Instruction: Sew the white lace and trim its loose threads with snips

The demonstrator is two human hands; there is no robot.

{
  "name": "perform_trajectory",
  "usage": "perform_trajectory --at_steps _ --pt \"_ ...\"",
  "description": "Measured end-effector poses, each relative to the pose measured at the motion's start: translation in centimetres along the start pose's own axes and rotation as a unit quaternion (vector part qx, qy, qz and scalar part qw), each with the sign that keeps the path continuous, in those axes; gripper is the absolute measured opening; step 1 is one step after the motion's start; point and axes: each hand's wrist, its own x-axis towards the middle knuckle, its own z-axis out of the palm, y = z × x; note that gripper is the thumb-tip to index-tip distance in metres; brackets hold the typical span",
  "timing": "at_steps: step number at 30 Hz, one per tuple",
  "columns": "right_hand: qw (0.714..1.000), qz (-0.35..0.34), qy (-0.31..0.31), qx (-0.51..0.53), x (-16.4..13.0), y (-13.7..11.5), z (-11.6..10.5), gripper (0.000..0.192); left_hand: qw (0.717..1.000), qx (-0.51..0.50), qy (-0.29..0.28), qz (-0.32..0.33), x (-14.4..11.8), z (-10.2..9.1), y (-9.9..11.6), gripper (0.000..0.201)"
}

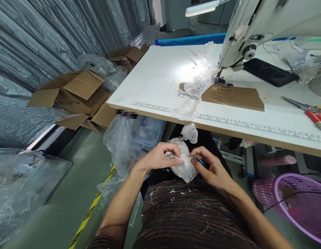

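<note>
White lace fabric (pixel 185 169) lies over my lap, and a strip of it runs up over the table edge towards the sewing machine (pixel 256 27). My left hand (pixel 167 155) pinches the lace between thumb and fingers. In my right hand (pixel 208 166) are small thread snips (pixel 200 160) with a blue handle, their tip pointing left at the lace. More white lace (pixel 199 86) is bunched on the table by the machine's needle. A brown cardboard piece (pixel 234 98) lies right of that lace, under the presser foot area.
A white sewing table (pixel 150 76) with a printed ruler edge stands in front of me. Red-handled scissors (pixel 311 112) and a black tray (pixel 270 71) lie on its right. Cardboard boxes (pixel 79 90) and plastic bags are at left, a purple basket (pixel 279 193) at lower right.
</note>
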Motion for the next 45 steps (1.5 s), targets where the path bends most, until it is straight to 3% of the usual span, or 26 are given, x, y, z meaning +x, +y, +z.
perform_trajectory --at_steps 4,7,12,17,23,27,38,45 --pt "0.999 -0.028 -0.021 -0.02 0.3 0.2 0.0 0.004 0.998 -0.053 0.022 -0.018 0.1 0.3 -0.2 0.025" --pt "0.998 -0.046 -0.01 -0.052 0.5 0.3 0.3 0.014 0.995 -0.082 0.046 -0.034 0.2 0.5 -0.4 0.029" --pt "0.999 0.0 0.033 -0.032 0.5 0.6 0.7 0.019 0.989 -0.116 0.08 -0.038 0.2 0.3 -0.8 0.027" --pt "0.996 0.019 0.084 0.01 0.6 0.4 0.9 0.022 0.992 -0.108 0.066 -0.013 -0.2 -0.4 -0.8 0.018" --pt "0.995 0.011 0.098 0.008 0.7 0.3 1.0 0.018 0.996 -0.077 0.035 0.0 -0.3 -0.8 -0.4 0.013" --pt "0.995 0.002 0.098 -0.003 0.6 0.2 1.1 0.018 0.995 -0.086 0.051 0.007 -0.2 -0.6 -0.5 0.012" --pt "0.994 0.013 0.109 0.019 0.6 0.3 1.7 0.017 0.984 -0.13 0.12 -0.012 0.2 0.5 -0.8 0.024" --pt "0.987 0.041 0.146 0.049 1.0 0.8 1.8 0.024 0.983 -0.127 0.129 -0.041 0.1 0.3 -0.4 0.034"
